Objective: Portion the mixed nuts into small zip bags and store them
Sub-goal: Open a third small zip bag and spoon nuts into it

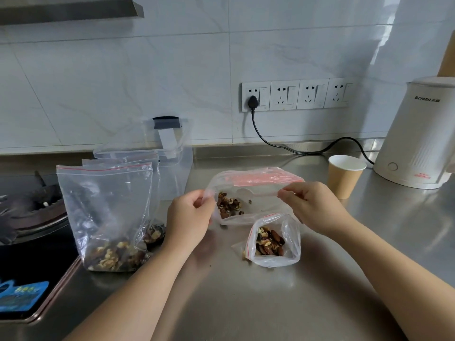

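- A clear zip bag with a red seal strip is held up just above the middle of the worktop, its mouth pulled wide between the two hands; a small heap of mixed nuts is seen through the plastic at its left side.
- The left end of the bag's near lip is pinched by the left hand, fingers curled onto the plastic.
- The right end of that lip is pinched by the right hand between thumb and fingertips — both grips are closed on the bag.
- Just in front of the held bag, a small open bag is stood on the worktop with its mouth gaping; almonds and walnut pieces are seen inside.
- Toward the worktop's left edge, a taller zip bag is stood upright with nuts settled at its bottom; more clear bags are propped behind it, nearer the back edge.
- A paper cup is set near the back right, just beside a white kettle at the right edge.
- A black plug is seated in the wall sockets behind.
- A stove is set into the surface beyond the left edge.
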